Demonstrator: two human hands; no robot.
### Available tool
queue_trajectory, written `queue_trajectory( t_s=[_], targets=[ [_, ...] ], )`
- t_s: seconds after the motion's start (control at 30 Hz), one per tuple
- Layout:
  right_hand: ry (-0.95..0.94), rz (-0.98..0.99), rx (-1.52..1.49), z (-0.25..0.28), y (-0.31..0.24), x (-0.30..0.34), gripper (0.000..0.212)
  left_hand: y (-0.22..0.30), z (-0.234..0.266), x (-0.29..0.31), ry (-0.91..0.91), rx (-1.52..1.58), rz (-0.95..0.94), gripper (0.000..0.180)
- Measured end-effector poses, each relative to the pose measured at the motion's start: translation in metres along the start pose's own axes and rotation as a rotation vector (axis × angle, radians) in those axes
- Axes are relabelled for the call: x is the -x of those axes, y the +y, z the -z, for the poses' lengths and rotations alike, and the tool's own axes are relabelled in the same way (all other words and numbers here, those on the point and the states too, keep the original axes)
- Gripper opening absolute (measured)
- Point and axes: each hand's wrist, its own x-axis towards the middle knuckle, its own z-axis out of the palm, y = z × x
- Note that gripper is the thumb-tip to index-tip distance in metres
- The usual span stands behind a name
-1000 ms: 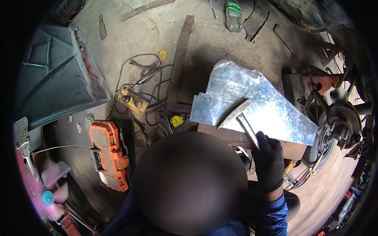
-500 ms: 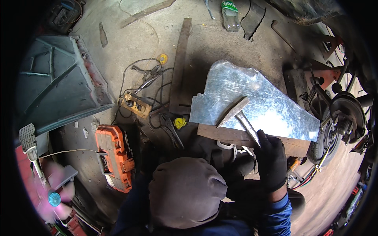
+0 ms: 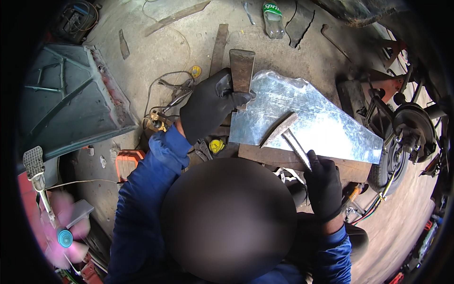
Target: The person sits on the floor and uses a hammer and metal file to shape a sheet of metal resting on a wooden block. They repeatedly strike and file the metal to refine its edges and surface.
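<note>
My left hand, in a black glove, is closed round a short flat dark metal bar. The bar points away from me, over the left edge of a shiny sheet of metal. In my right hand, gloved too, is the handle of a hammer with a long narrow head. That head lies against or just above the sheet; I cannot tell which. Beneath the sheet's near edge shows a brown wooden block. The bar's lower end is hidden behind my left fingers.
A yellow tape measure and locking pliers lie by my left forearm. Further left are an orange toolbox, a grey-green panel and a spinning pink fan. A wheel hub stands at right, a plastic bottle at the back.
My left hand has come up into view with the flat metal bar, beside the sheet's left edge. The hammer and my right hand have barely moved.
</note>
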Motion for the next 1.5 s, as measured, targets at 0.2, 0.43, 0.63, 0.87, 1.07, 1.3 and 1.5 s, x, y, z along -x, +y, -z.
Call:
queue_trajectory(
  t_s=[0.2, 0.43, 0.63, 0.87, 1.07, 1.3, 1.5],
  targets=[
    [0.046, 0.087, -0.132, 0.001, 0.009, 0.000, 0.060, -0.028, -0.020, -0.004, 0.035, 0.227, 0.002, 0.027],
    [0.009, 0.100, -0.111, -0.003, 0.019, 0.007, 0.063, -0.036, -0.035, 0.010, 0.078, 0.303, 0.024, 0.020],
    [0.005, 0.150, -0.054, 0.003, 0.028, 0.013, 0.062, -0.030, -0.043, 0.040, 0.044, 0.260, 0.034, 0.024],
    [0.001, 0.134, -0.060, 0.006, 0.023, 0.012, 0.058, -0.023, -0.025, 0.029, 0.097, 0.223, -0.026, 0.027],
    [0.017, 0.120, -0.093, 0.007, 0.018, 0.013, 0.059, -0.005, -0.014, 0.029, 0.029, 0.008, -0.106, 0.032],
    [0.004, 0.090, -0.138, 0.006, 0.021, 0.012, 0.060, -0.003, -0.020, 0.031, 0.043, -0.191, -0.080, 0.030],
    [-0.017, 0.068, -0.123, 0.007, 0.021, 0.012, 0.062, -0.002, -0.019, 0.033, -0.002, -0.183, -0.087, 0.039]
  ],
)
